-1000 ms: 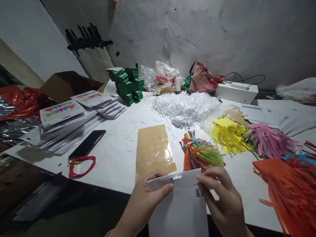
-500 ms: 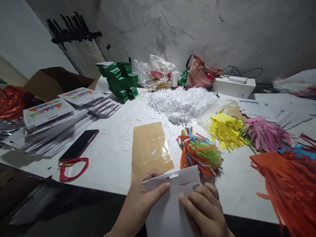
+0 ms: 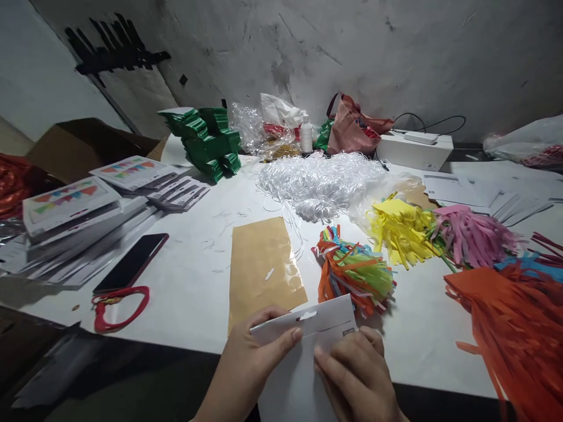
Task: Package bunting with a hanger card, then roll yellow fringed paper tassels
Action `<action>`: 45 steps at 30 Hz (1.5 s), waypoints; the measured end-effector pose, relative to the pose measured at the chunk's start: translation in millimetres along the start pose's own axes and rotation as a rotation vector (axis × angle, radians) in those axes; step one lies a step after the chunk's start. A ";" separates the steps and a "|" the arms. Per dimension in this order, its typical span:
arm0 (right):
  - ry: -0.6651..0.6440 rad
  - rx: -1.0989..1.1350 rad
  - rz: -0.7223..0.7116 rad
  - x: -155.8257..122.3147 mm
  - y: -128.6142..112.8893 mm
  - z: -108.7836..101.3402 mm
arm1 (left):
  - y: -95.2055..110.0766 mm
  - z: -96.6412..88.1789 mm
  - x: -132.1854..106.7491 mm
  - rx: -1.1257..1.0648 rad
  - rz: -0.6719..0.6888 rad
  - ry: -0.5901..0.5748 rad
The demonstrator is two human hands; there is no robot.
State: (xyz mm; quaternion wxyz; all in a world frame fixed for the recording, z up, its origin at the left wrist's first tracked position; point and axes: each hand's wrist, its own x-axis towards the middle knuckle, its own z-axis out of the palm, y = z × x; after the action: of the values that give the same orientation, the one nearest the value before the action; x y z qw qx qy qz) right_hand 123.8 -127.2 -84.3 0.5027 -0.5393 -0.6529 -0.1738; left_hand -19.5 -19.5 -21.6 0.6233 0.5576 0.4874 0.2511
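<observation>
A white card sleeve (image 3: 323, 321) with a hang-slot in its folded top flap stands at the table's near edge. My left hand (image 3: 248, 360) grips its left side, thumb pressed on the flap. My right hand (image 3: 357, 375) lies with fingers curled against the sleeve's front, just below the flap. Right behind the sleeve sits a multicoloured paper tassel bundle (image 3: 354, 272). A tan sheet of clear round stickers (image 3: 264, 266) lies to the left of it.
Yellow tassels (image 3: 402, 228), pink tassels (image 3: 472, 237) and orange tassels (image 3: 514, 328) fill the right side. A heap of white string (image 3: 321, 184) lies in the middle, green packs (image 3: 206, 140) and a white box (image 3: 416, 153) at the back. Printed cards (image 3: 70, 202), a phone (image 3: 132, 262) and a red cord (image 3: 118, 302) lie left.
My right hand has dropped from pinching the flap's right corner to pressing on the sleeve's front. The view has shifted slightly left and up.
</observation>
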 end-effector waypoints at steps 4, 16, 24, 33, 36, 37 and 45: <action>0.000 -0.013 -0.066 4.5 0.6 1.3 | -0.1 1.6 0.6 0.003 0.014 -0.015; -0.028 -0.051 -0.103 -1.5 8.5 3.9 | -3.2 0.3 0.7 -0.027 -0.001 -0.030; -0.064 -0.106 -0.169 3.2 9.6 0.2 | -2.2 3.9 -2.3 -0.008 0.009 -0.015; -0.122 -0.102 -0.201 3.5 12.0 -1.1 | -3.7 4.0 -1.6 0.002 0.020 -0.018; -0.053 -0.028 -0.166 4.4 13.4 -4.2 | -3.5 3.8 -1.7 0.002 0.015 -0.011; -0.033 0.014 -0.120 4.5 13.0 -5.3 | -2.8 3.8 -1.9 0.001 0.014 -0.006; -0.002 0.026 0.305 9.1 -5.9 7.8 | 2.1 7.9 -6.0 -0.010 0.015 -0.006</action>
State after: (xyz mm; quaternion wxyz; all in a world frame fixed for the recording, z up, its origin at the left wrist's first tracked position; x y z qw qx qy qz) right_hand 115.8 -118.5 -78.2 0.5296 -0.6259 -0.5660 -0.0865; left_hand -14.4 -27.7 -18.4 0.6253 0.5591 0.4801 0.2566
